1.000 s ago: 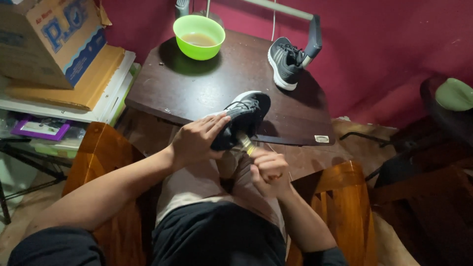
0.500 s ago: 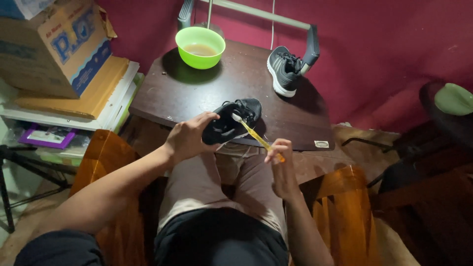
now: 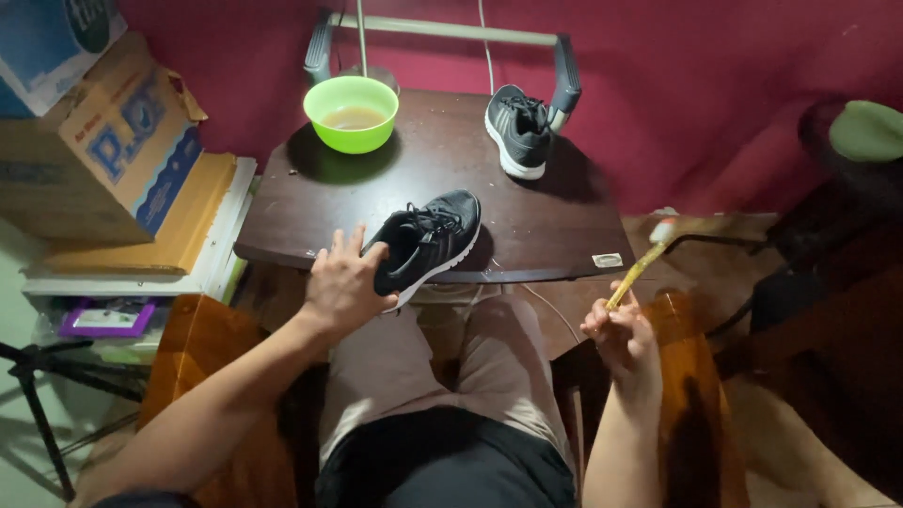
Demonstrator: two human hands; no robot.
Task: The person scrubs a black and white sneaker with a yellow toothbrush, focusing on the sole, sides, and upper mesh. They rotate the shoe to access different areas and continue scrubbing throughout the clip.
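Observation:
A black sneaker (image 3: 428, 243) with a white sole lies on the front edge of a dark wooden table (image 3: 527, 226). My left hand (image 3: 343, 282) rests on its heel end, fingers spread, touching it. My right hand (image 3: 621, 334) is off to the right, below the table's edge, holding a yellow-handled toothbrush (image 3: 641, 263) that points up and to the right. A second dark sneaker (image 3: 519, 130) sits at the back of the table. A green bowl (image 3: 351, 114) with brownish liquid stands at the back left.
Cardboard boxes (image 3: 103, 141) are stacked on a shelf at the left. A metal frame (image 3: 442, 33) stands behind the table against a red wall. Orange wooden chair arms (image 3: 691, 395) flank my legs. Dark furniture stands at the right.
My right hand has drawn the toothbrush away from the sneaker, down and to the right. The sneaker now lies on the table with my left hand loosening on its heel.

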